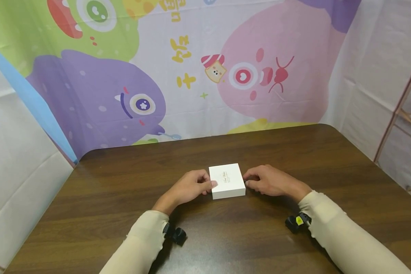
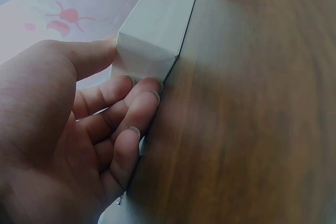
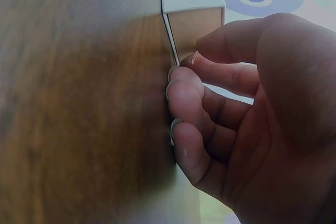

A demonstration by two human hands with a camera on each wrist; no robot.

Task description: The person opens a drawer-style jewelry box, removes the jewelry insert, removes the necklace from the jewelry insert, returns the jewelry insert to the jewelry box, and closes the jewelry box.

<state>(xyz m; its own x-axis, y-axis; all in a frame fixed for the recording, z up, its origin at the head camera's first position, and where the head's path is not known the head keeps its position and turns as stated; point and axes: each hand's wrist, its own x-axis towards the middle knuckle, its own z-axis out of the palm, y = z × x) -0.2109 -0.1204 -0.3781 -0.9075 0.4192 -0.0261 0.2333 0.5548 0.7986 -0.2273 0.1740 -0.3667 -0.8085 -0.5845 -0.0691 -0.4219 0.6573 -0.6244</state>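
Observation:
A small flat white box (image 1: 227,179) with thin gold lettering on its lid lies on the dark wooden table (image 1: 205,236). At its left side, my left hand (image 1: 193,186) grips it, thumb (image 2: 94,59) over the top edge and bent fingers (image 2: 144,106) at the end face. My right hand (image 1: 268,180) is at the opposite side, with thumb and index fingertips right at that face. The other right fingers (image 3: 189,145) are loosely bent, low by the tabletop. In the right wrist view, the box's end face (image 3: 197,27) looks tan and shaded.
A cartoon-print cloth (image 1: 191,106) hangs behind the table's far edge. Pale cloth panels stand at the left (image 1: 24,152) and right (image 1: 370,76). Both forearms wear cream sleeves with black wrist cameras (image 1: 178,235) strapped on.

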